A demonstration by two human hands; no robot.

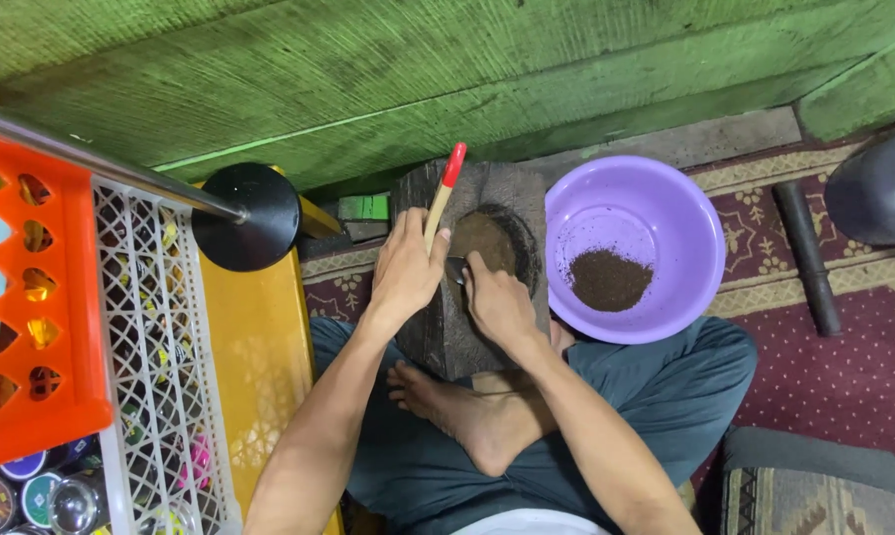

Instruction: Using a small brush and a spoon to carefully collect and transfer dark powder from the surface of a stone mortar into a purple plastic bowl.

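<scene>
You sit cross-legged on a dark red patterned rug [844,376], looking down at a dark wooden mortar block [457,327] that stands upright between your knees, touching your bare foot [457,406] at its near side. Your left hand [405,269] rests on the block's left top edge, fingers closed around a thin wooden stick with a red tip [444,193] that slants up and away toward the block's far edge. Your right hand [497,302] lies on the near rim of the hollow, closed on a small dark tool [456,269] whose shape is mostly hidden by your fingers. The round hollow [492,241] in the top of the block holds brown ground powder. Just beside the block's right side sits a purple plastic basin [656,213] with a small heap of darker ground powder [609,279] near its middle. At your left stands a white lattice crate [160,327], with an orange crate [31,297] beside it at the left edge of view. Green wooden planks [418,69] rise behind the block.
</scene>
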